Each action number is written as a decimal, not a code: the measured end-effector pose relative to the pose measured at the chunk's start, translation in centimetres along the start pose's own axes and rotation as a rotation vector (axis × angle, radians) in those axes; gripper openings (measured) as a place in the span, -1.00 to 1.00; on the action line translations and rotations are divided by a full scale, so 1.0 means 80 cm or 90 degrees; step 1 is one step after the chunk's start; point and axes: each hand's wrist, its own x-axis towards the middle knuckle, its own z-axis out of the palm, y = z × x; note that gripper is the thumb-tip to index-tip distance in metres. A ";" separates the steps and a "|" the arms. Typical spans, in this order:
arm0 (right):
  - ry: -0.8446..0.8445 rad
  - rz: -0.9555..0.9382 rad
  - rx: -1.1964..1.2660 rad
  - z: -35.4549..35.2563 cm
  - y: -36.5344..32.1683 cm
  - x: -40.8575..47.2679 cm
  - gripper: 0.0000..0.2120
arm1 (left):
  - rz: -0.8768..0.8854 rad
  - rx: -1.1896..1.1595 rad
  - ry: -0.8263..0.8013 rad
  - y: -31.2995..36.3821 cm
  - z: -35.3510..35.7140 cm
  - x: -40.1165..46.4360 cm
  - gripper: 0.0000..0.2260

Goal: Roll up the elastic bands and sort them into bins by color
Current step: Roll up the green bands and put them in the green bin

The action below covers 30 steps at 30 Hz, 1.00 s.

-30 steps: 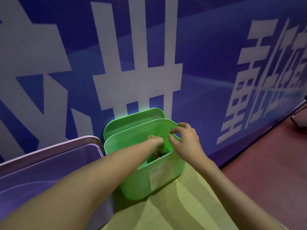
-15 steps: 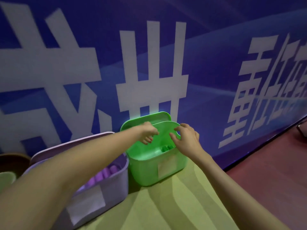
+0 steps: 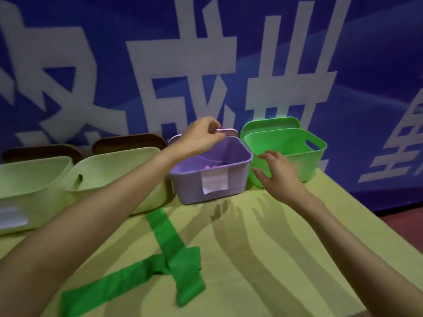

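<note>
Two hands hover empty: left hand loosely curled over the purple bin, right hand spread before the green bin. Green elastic band lies unrolled, seemingly folded, on the tabletop.

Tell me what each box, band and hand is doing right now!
Green bin: open, lid propped behind it.
Purple bin: open, purple rolls inside.
Two pale yellow-green bins: open.
Green elastic bands: unrolled, flat on the table.
Left hand: loosely curled above the purple bin, holding nothing.
Right hand: open, fingers spread.
</note>
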 end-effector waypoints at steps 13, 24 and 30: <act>-0.269 -0.101 0.087 0.113 -0.155 -0.145 -0.63 | -0.145 0.054 -0.066 -0.162 -0.086 -0.294 -0.85; -0.275 0.002 -0.122 0.162 -0.188 -0.228 -0.43 | -0.112 -0.001 -0.068 -0.194 -0.032 -0.370 -0.86; -0.168 0.091 0.123 0.142 -0.186 -0.216 -0.67 | -0.090 -0.013 -0.052 -0.191 -0.026 -0.363 -0.75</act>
